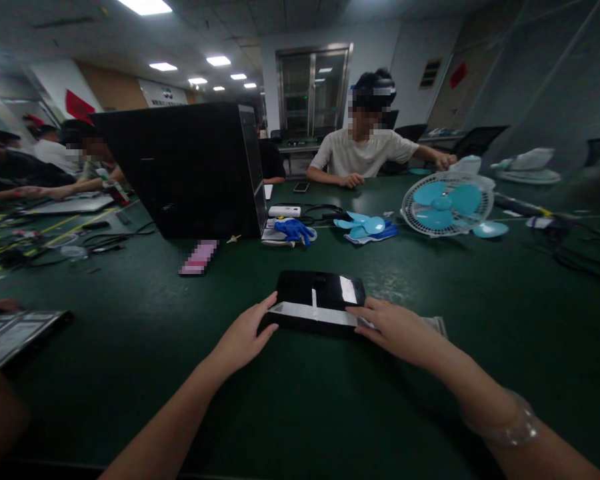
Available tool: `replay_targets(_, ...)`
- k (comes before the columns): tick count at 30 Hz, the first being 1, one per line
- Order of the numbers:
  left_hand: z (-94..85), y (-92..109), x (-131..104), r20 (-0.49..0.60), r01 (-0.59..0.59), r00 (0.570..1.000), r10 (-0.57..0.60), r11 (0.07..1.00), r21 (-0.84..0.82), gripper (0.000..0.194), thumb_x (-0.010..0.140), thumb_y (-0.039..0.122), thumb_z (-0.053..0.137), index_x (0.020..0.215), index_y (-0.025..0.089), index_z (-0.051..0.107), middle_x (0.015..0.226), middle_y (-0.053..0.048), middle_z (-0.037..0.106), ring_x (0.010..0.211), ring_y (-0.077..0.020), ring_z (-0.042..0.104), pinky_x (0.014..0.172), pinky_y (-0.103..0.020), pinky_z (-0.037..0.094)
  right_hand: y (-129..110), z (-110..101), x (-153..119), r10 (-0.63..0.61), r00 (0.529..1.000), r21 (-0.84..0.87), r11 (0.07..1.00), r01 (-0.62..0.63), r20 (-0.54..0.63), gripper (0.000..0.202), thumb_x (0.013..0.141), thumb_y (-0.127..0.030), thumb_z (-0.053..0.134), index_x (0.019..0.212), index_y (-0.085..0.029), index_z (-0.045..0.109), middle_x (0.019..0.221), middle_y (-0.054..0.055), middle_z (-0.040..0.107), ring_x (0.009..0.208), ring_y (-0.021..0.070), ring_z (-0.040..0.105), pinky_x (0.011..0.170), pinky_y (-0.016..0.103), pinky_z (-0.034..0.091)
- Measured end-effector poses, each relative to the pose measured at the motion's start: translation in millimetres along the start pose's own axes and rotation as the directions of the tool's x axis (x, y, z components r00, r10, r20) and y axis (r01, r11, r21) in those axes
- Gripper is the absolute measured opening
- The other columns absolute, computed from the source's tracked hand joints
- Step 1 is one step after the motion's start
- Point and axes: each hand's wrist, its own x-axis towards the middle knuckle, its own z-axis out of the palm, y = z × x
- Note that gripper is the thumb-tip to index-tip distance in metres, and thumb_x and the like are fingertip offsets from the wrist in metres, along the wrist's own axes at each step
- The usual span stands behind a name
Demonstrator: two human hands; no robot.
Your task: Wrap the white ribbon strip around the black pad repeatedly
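Observation:
A flat black box-like object (300,290) lies on the green table in front of me. It has a long white strip along its near side, a white label at the upper right and a small dark tab in the middle of the top; I cannot tell its exact kind. My left hand (247,333) grips its left end, thumb at the near corner and fingers along the side. Over the right end is my right hand (393,327), its fingertips on the white strip and near edge. A pale flat item (437,326) shows partly behind my right wrist.
Beyond the box stand a large black computer case (180,173) and a white fan with blue blades (447,204). Between them lie blue gloves (295,231) and a loose blue fan blade set (363,225). A pink phone (199,257) is left; a person (370,150) sits opposite.

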Motion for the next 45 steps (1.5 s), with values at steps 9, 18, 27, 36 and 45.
replay_targets(9, -1.9, 4, -4, 0.117, 0.021, 0.992, -0.049, 0.973, 0.231, 0.075, 0.091, 0.051, 0.049, 0.153, 0.031, 0.011, 0.152, -0.007, 0.037, 0.141, -0.0327, 0.03, 0.111, -0.057, 0.031, -3, 7, 2, 0.096, 0.995, -0.014, 0.995, -0.096, -0.025, 0.042, 0.089, -0.037, 0.048, 0.128, -0.023, 0.058, 0.133, 0.01, 0.053, 0.102, 0.027, 0.062, 0.082, 0.045, 0.054)
replay_targets(18, -7.0, 12, -6, 0.108, 0.032, 0.992, -0.062, 0.964, 0.266, 0.071, 0.09, 0.043, 0.053, 0.151, 0.037, 0.017, 0.147, -0.004, 0.046, 0.136, -0.0294, 0.039, 0.106, -0.052, 0.039, -12, 9, 0, 0.085, 0.996, 0.05, 0.995, -0.086, 0.021, 0.046, 0.087, -0.034, 0.049, 0.131, -0.021, 0.056, 0.138, 0.01, 0.052, 0.113, 0.0293, 0.059, 0.093, 0.049, 0.049)
replay_targets(27, -17.9, 25, -18, 0.106, -0.103, 0.992, 0.073, 0.947, 0.305, 0.035, 0.09, 0.045, 0.053, 0.121, 0.031, 0.062, 0.12, 0.002, 0.068, 0.117, -0.0245, 0.059, 0.106, -0.049, 0.039, -14, -5, -7, 0.014, 0.997, 0.129, 0.991, -0.025, 0.082, 0.044, 0.085, -0.037, 0.05, 0.126, -0.025, 0.06, 0.133, 0.005, 0.057, 0.115, 0.0255, 0.057, 0.096, 0.045, 0.047)
replay_targets(36, -11.7, 22, -10, 0.024, -0.126, 0.992, 0.124, 0.952, 0.28, 0.029, 0.092, 0.035, 0.049, 0.117, 0.029, 0.063, 0.111, 0.0, 0.07, 0.104, -0.0204, 0.063, 0.096, -0.043, 0.043, -2, -6, -9, 0.059, 0.998, -0.019, 0.998, -0.059, 0.025, 0.04, 0.079, -0.036, 0.058, 0.116, -0.025, 0.066, 0.128, 0.006, 0.061, 0.112, 0.0311, 0.059, 0.102, 0.058, 0.039)
replay_targets(45, -8.7, 23, -7, -0.005, -0.102, 0.994, 0.109, 0.944, 0.315, 0.026, 0.091, 0.027, 0.049, 0.112, 0.029, 0.064, 0.103, 0.001, 0.069, 0.097, -0.0194, 0.062, 0.09, -0.04, 0.044, -37, 13, -1, -0.23, 0.97, 0.0, 0.973, 0.231, -0.073, 0.05, 0.092, -0.038, 0.047, 0.141, -0.026, 0.047, 0.144, 0.007, 0.046, 0.127, 0.0263, 0.047, 0.106, 0.049, 0.039)
